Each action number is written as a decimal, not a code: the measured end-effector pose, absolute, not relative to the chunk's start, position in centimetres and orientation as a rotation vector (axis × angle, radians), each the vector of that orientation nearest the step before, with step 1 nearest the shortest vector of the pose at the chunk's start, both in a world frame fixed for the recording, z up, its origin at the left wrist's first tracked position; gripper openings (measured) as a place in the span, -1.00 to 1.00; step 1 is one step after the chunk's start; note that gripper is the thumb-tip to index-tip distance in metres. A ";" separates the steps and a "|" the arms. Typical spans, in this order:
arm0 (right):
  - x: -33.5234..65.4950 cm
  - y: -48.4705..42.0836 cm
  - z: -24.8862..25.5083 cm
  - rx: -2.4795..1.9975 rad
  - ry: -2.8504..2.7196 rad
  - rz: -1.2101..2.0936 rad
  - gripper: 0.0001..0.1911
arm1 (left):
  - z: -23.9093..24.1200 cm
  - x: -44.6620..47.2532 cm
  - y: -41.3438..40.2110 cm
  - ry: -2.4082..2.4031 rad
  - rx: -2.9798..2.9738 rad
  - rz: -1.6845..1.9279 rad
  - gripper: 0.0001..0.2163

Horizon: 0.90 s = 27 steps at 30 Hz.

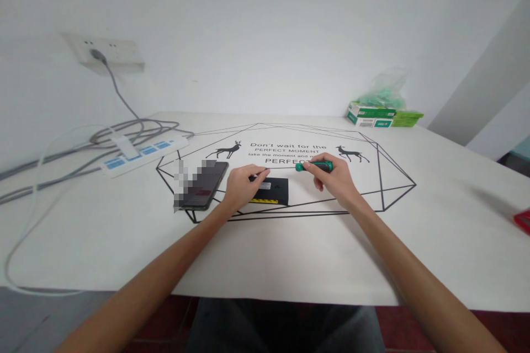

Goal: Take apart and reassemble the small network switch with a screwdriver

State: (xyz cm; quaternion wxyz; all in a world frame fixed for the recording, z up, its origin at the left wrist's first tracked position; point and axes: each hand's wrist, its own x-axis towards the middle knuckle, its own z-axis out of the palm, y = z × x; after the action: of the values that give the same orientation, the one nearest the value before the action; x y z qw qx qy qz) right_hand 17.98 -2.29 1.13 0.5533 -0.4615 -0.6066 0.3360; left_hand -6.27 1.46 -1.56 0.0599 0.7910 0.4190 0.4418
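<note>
My right hand is closed round the green and black handle of a screwdriver. Its thin shaft points left, level above the table. My left hand has thumb and forefinger pinched together at the shaft's tip; whether they grip the tip itself or something tiny there is hidden. Below the shaft, a black box with a pale label and a row of yellow ports along its near side lies on the table, partly covered by my left hand. A dark phone lies just left of that hand.
On the left sit a white power strip and coiled grey cables, with one plug in the wall socket. Green and white boxes bearing a plastic bag stand at back right. A red object shows at the right edge.
</note>
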 end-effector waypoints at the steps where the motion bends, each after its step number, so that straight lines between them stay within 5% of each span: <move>1: 18.0 -2.3 1.2 -1.093 -1.432 0.790 -0.63 | -1.6 -6.3 1.5 1.260 2.382 1.340 -0.75; 27: 18.1 -3.1 1.9 -1.140 -1.469 0.766 -0.61 | -1.9 -6.5 0.9 1.420 2.688 1.306 -0.77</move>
State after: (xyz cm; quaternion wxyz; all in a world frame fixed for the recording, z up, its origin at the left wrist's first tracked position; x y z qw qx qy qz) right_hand 18.05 -3.09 1.93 0.5359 -0.4786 -0.6167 0.3216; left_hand -6.54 0.92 -1.89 -0.0835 0.8096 0.4276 0.3933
